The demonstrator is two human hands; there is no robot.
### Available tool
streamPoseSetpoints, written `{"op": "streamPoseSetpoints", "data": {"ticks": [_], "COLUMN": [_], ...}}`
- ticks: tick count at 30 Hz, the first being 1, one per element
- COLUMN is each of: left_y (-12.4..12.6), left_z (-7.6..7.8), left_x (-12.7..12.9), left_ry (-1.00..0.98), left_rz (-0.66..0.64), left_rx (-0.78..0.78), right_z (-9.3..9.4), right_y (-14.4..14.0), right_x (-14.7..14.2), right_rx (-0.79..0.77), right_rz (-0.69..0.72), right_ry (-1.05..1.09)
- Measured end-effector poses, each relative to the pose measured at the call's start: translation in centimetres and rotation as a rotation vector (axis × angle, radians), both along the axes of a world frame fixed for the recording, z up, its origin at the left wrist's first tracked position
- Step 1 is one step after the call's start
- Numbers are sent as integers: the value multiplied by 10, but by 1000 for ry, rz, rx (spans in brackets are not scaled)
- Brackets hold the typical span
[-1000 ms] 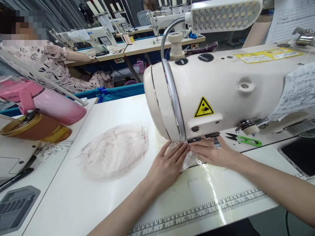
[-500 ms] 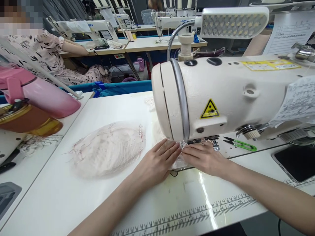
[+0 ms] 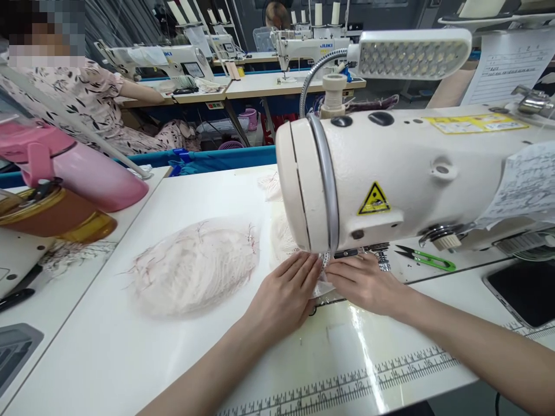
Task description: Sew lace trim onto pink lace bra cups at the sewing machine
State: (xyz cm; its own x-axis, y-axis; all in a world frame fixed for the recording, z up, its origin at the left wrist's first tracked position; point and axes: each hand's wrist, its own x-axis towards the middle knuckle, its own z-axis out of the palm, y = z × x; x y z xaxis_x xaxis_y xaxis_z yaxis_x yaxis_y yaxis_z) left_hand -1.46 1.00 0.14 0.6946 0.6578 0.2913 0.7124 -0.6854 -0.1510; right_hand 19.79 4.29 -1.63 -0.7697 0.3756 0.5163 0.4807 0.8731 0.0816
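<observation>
A piece of sheer white fabric (image 3: 321, 288) lies under the head of a white sewing machine (image 3: 416, 167). On its left side my left hand (image 3: 288, 289) presses down with fingers stretched flat, close to the needle area. My right hand (image 3: 366, 283) is at the fabric's right side, fingers bent together at its edge and thumb hidden. The fingertips of both hands nearly meet in front of the presser foot, which is mostly covered. More pale fabric (image 3: 281, 237) shows behind my left fingers. An oval sheer piece with reddish loose threads (image 3: 195, 268) lies flat to the left.
Green thread snips (image 3: 427, 258) and a dark phone (image 3: 522, 289) lie to the right. A printed ruler (image 3: 347, 387) runs along the front edge. At left are a pink bottle (image 3: 95, 173) and an amber container (image 3: 56, 214). A person (image 3: 91, 104) sits beyond, near other machines.
The whole view has shifted slightly, so everything appears a little lower and further right. Both hands stay at the fabric by the needle, with hardly any movement of their own.
</observation>
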Motion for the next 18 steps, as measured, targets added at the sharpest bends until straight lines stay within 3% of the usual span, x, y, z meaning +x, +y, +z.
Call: {"op": "streamPoseSetpoints", "data": {"ticks": [11,18], "left_y": [-3,-5], "left_z": [-9,-3], "left_x": [1,5], "left_ry": [42,46], "left_rz": [55,49], "left_rx": [1,54], "right_z": [2,12], "right_y": [2,0], "right_x": [4,6], "right_rx": [-62,123], "right_rz": [-33,-121], "right_ry": [8,27]}}
